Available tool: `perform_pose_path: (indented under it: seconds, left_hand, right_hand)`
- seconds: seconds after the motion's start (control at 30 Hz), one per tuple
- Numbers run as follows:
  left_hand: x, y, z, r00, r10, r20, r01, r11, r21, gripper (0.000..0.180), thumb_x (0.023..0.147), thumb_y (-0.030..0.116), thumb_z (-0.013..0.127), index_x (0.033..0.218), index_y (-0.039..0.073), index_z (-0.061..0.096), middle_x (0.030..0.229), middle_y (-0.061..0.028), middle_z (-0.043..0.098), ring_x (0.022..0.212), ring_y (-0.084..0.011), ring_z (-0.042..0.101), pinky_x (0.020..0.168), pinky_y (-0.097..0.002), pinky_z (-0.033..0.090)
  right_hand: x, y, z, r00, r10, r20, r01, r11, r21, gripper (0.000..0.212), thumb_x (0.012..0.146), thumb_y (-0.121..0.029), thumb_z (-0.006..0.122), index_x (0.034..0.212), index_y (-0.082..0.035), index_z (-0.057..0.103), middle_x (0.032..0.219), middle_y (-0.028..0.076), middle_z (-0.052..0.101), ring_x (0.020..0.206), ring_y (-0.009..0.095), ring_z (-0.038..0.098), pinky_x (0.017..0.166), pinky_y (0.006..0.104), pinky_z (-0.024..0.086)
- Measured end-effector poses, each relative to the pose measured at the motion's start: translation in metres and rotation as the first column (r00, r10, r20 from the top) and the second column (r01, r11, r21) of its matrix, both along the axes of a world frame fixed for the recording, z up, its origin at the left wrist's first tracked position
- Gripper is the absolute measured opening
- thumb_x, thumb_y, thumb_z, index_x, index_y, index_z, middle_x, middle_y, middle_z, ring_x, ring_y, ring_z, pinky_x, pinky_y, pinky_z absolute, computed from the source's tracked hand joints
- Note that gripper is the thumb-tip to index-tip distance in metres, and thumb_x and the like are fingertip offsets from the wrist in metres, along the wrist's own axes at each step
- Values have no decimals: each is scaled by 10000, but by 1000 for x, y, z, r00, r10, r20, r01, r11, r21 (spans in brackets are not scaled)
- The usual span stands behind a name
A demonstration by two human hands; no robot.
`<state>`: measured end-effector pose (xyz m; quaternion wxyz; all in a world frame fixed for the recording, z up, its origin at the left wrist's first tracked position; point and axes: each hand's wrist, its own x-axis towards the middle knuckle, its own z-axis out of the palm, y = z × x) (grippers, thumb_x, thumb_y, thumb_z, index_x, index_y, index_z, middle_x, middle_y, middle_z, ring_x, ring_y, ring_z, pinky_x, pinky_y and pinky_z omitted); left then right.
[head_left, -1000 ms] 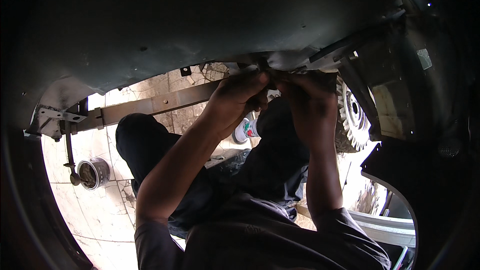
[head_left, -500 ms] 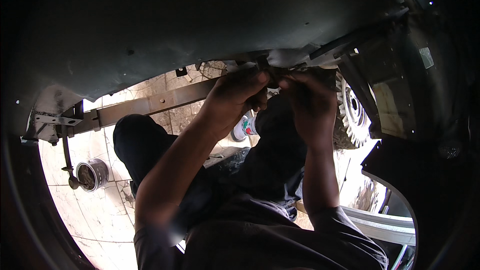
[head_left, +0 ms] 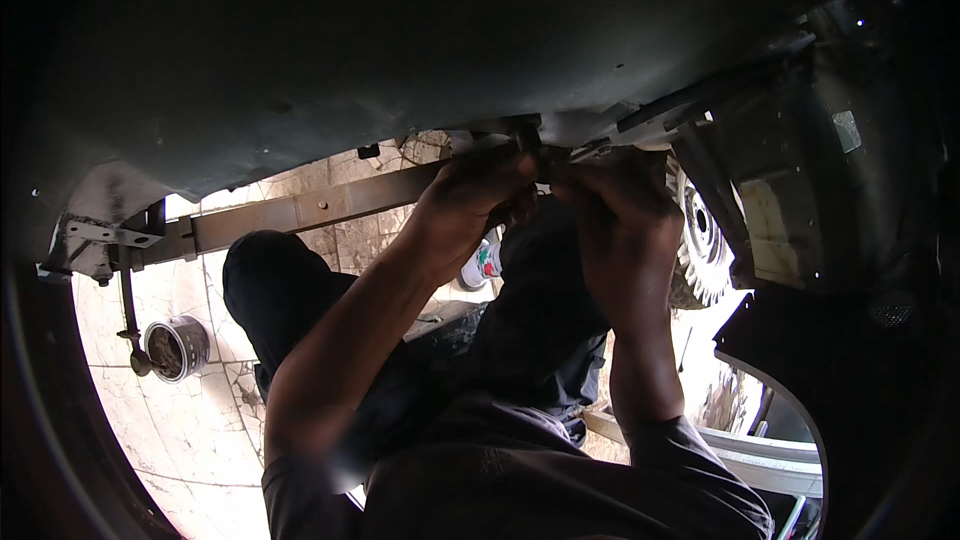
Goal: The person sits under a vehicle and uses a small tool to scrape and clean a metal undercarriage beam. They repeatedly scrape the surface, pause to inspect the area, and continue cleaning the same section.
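Both my arms reach up beneath a dark painted vehicle panel [head_left: 400,80], and my hands come together at its lower edge. My left hand [head_left: 476,188] is closed, with thumb and fingers pressed at a short dark peg-like part [head_left: 528,137] that hangs under the edge. Beside it, my right hand [head_left: 622,202] is closed too, its fingertips bent in toward the same spot. Deep shadow hides what either hand grips. A light metal piece [head_left: 592,150] shows just above the right fingers.
A long metal bar [head_left: 320,204] runs left from my left hand. On the tiled floor stand a metal can [head_left: 177,349] and a white container [head_left: 481,265]. To the right are a treaded wheel [head_left: 703,232] and a dark curved panel edge [head_left: 790,380]. My knee [head_left: 275,275] is raised below.
My right hand has turned slightly and dropped a little, its fingers more bent. The left hand stays at nearly the same place. The whole view has shifted slightly.
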<state>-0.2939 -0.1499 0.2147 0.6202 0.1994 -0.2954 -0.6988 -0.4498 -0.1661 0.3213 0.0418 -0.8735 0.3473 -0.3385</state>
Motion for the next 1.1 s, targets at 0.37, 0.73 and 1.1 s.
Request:
perform_pose_path:
  seconds: [0.37,0.73,1.1]
  left_hand:
    - [-5,3,-6,997,-23,-70,25,999,27,320,1059,303,616,1205,21,655,957,-3,612,826,-110,547,782,-282,456]
    - [-7,1,-13,1000,-8,6,8,1000,22,350,1050,360,628,1191,42,669,978,-13,646,868,-105,581,818,-288,456]
    - [-11,5,-6,1000,11,5,-11,999,42,411,1053,374,613,1297,44,645,1139,-41,672,981,-142,579,950,-333,444]
  right_hand:
    - [4,-10,0,1000,11,8,-11,999,-31,151,829,-4,775,974,-45,782,836,145,714,738,315,704,644,391,539]
    - [0,0,6,998,4,-61,-5,1000,-16,167,862,-17,770,1024,-50,797,857,141,744,776,259,712,693,350,529]
    - [-17,5,-6,996,-8,94,5,999,34,137,841,-8,787,971,-52,780,878,132,735,754,244,684,662,335,514]
